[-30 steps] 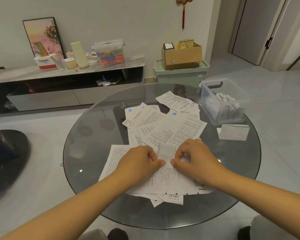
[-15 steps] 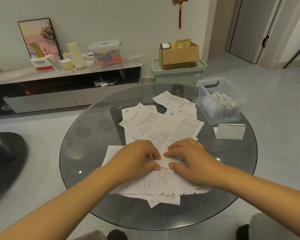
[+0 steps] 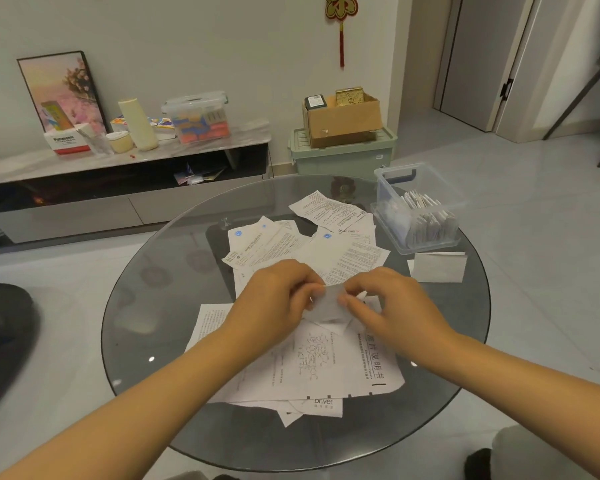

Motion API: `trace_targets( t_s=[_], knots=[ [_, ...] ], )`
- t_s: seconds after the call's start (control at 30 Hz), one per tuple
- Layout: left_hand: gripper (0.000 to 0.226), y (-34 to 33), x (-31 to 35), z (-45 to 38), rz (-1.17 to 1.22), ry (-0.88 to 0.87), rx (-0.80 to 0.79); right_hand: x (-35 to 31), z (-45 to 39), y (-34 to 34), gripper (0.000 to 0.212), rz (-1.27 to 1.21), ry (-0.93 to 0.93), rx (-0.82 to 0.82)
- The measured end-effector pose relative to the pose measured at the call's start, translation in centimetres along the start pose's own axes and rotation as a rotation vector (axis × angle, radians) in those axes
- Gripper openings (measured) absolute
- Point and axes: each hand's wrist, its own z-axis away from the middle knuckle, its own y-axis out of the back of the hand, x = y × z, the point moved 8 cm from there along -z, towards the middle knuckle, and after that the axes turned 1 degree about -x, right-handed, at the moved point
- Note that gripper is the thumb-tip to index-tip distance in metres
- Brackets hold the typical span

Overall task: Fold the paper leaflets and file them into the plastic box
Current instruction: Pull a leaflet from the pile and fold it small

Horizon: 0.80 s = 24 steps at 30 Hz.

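A small folded leaflet (image 3: 330, 304) is lifted a little above the paper pile at the table's middle. My left hand (image 3: 274, 299) pinches its left edge and my right hand (image 3: 388, 303) pinches its right edge. Beneath them lie several unfolded printed leaflets (image 3: 326, 368), with more spread out farther back (image 3: 326, 244). The clear plastic box (image 3: 418, 209) stands at the table's right rear, holding several folded leaflets on edge. One folded leaflet (image 3: 437, 267) lies flat just in front of the box.
The round glass table (image 3: 146, 306) carries everything. Behind it stand a low TV bench (image 3: 118, 174) with clutter, a green storage bin (image 3: 340, 154) under a cardboard box (image 3: 342, 123), and a door at the right.
Both hands went from pressing the folded leaflet flat on the pile to pinching it by its edges and raising it slightly.
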Motion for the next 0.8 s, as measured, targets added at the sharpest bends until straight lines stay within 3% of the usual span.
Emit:
trace_targets(
  t_s=[0.17,0.23,0.33,0.43,0.57,0.8],
  knots=[
    [0.013,-1.5,1.3,-1.5,0.175,0.074,0.021,0.8,0.9,2.2,0.007,0.058,0.03,0.089],
    [0.012,-2.6,2.0,-1.9,0.161,0.062,-0.02,0.9,1.0,4.1,0.01,0.227,0.101,0.186],
    [0.029,-4.9,2.8,-2.3,0.092,0.044,-0.145,1.7,1.2,7.2,0.011,0.437,0.163,0.301],
    [0.027,-6.2,3.1,-2.5,0.084,0.025,-0.178,3.5,0.8,9.2,0.013,0.603,0.166,0.347],
    [0.023,-7.2,3.6,-2.9,0.104,0.003,-0.181,6.9,0.2,8.3,0.019,0.7,0.147,0.235],
    [0.022,-8.0,4.3,-4.0,0.102,0.01,-0.178,10.8,0.4,5.2,0.02,0.61,-0.072,-0.004]
  ],
)
